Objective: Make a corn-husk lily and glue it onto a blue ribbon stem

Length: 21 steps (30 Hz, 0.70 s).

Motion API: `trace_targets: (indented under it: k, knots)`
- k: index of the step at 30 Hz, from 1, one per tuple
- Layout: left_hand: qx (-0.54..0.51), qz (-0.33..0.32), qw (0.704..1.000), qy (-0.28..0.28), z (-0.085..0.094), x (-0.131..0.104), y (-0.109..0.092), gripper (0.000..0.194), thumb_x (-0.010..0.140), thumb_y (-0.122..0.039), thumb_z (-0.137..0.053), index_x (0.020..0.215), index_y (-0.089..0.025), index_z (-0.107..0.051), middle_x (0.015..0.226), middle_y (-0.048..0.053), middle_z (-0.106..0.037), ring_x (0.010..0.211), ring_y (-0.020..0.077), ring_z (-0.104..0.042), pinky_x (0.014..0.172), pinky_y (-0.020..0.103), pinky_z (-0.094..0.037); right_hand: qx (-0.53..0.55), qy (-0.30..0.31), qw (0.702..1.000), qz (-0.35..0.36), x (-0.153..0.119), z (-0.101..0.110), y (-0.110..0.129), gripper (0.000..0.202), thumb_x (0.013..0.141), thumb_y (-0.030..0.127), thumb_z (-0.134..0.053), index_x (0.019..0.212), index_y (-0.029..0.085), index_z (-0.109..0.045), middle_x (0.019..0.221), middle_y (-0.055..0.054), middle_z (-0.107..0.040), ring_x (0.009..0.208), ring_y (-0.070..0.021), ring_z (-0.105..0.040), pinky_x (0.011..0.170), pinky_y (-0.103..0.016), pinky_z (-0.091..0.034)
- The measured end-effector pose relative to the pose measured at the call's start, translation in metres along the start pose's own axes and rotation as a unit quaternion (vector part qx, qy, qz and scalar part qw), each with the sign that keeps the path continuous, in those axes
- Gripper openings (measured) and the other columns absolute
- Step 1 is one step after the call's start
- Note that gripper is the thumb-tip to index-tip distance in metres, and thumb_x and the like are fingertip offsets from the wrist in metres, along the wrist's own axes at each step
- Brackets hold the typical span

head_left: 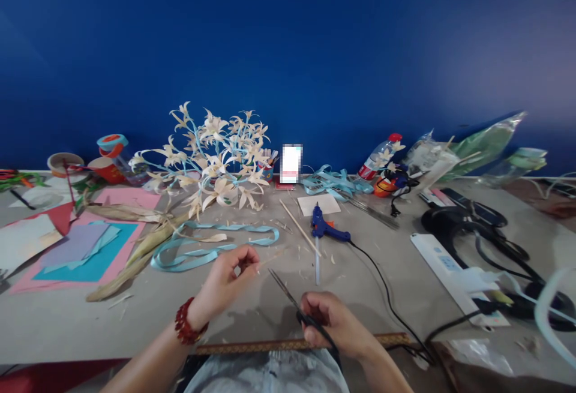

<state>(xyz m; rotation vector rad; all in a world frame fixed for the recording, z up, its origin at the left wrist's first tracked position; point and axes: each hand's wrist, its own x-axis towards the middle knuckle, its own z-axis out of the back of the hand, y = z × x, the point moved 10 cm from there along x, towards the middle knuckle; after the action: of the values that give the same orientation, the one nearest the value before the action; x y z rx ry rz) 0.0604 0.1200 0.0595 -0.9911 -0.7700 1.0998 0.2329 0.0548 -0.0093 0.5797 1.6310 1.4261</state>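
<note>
Over the near side of the table [148,318], the right hand [333,322] holds black-handled scissors [300,316], long axis slanting away leftward, tips near the left hand [224,280], which pinches what seems a thin pale strip [273,256] pointing right.

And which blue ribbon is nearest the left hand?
The loosely looped pale-blue ribbon, just beyond the left hand; the other ribbon lies tangled farther back, near the blue wall.
</note>
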Motion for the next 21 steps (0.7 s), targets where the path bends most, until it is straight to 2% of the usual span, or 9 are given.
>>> trace_targets:
  k: [3,8,16,21]
  knots:
    - [0.003,-0.008,1.000,0.005,-0.001,0.000,-0.003,0.013,0.087,-0.024,-0.053,0.074,-0.018,-0.055,0.065,-0.002,-0.050,0.061,0.0135,-0.045,0.055,0.022,-0.033,-0.007,-0.006,1.000,0.006,-0.002,0.006,0.004,0.065,0.059,0.079,-0.067,0.068,0.020,-0.042,0.060,0.006,-0.043,0.054,-0.0082,-0.033,0.048,-0.021,-0.025]
    - [-0.013,-0.007,1.000,0.008,-0.005,0.001,-0.005,0.015,0.086,-0.024,-0.053,0.073,-0.018,-0.054,0.063,-0.003,-0.049,0.060,0.0131,-0.043,0.054,0.022,-0.031,-0.017,0.005,1.000,0.013,0.001,-0.001,0.008,0.064,0.059,0.079,-0.068,0.067,0.020,-0.042,0.059,0.006,-0.042,0.054,-0.0081,-0.031,0.047,-0.021,-0.023]
    - [-0.079,0.032,0.996,0.016,-0.009,0.000,0.004,0.019,0.086,-0.030,-0.054,0.072,-0.018,-0.054,0.061,-0.003,-0.046,0.058,0.0121,-0.038,0.053,0.022,-0.029,-0.002,0.010,1.000,0.005,0.004,-0.004,0.004,0.064,0.059,0.078,-0.068,0.067,0.020,-0.041,0.059,0.006,-0.043,0.053,-0.0079,-0.031,0.046,-0.020,-0.023]
    - [-0.088,0.025,0.995,0.034,-0.012,0.000,0.003,0.019,0.087,-0.032,-0.055,0.074,-0.018,-0.055,0.064,-0.003,-0.047,0.061,0.0125,-0.040,0.055,0.022,-0.030,-0.004,-0.002,1.000,0.009,0.004,-0.002,0.002,0.064,0.060,0.078,-0.067,0.068,0.020,-0.043,0.060,0.005,-0.044,0.054,-0.0087,-0.032,0.047,-0.020,-0.024]
